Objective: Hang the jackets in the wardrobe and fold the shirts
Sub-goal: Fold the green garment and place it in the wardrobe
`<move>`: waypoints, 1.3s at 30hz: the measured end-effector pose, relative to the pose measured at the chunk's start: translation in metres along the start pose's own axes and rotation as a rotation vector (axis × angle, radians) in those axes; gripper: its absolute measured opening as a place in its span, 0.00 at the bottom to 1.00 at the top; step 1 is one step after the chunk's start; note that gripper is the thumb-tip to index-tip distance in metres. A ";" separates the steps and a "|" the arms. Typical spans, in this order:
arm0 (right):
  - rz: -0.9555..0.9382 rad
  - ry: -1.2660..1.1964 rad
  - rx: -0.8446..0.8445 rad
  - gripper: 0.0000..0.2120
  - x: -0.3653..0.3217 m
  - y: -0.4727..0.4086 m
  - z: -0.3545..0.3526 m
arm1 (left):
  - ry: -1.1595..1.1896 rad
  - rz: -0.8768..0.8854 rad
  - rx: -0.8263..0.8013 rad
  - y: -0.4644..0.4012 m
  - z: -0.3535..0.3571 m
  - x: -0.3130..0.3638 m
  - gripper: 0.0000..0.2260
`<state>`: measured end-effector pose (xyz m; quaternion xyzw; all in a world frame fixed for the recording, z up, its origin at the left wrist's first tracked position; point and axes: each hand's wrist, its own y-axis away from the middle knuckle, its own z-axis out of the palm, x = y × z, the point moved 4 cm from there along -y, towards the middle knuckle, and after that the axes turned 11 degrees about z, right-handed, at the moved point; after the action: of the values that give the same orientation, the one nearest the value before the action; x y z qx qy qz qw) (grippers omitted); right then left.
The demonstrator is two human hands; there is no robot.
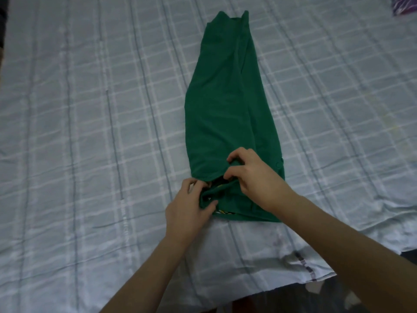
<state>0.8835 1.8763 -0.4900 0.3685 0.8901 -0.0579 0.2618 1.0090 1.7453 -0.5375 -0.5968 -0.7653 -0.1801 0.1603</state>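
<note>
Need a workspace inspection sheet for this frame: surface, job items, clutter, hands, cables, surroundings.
Surface: bed sheet, pale blue check, lightly wrinkled, covers most of the view.
Job's things: green shirt folded into a long narrow strip, lying flat, near end bunched; no jackets or wardrobe seen.
Clutter: purple patterned item at far right corner, cut off by the frame.
Grippers: left hand and right hand both pinch the shirt's near end with their fingers.
Cables: nothing seen.
Surroundings: dark floor past the near bed edge.
</note>
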 end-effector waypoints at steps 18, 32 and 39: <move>0.236 0.206 -0.066 0.20 0.093 0.107 0.026 | -0.427 0.708 -0.245 -0.021 0.027 0.040 0.27; 0.528 -0.064 -0.308 0.07 0.075 0.058 -0.037 | -0.169 0.260 -0.364 -0.053 -0.067 0.056 0.14; 0.700 -0.531 -0.101 0.08 -0.019 -0.015 -0.221 | 0.316 -0.251 -0.209 -0.114 -0.244 0.096 0.06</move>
<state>0.7910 1.9190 -0.2929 0.6069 0.6152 -0.0150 0.5030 0.8826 1.6877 -0.2874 -0.4745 -0.7762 -0.3682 0.1919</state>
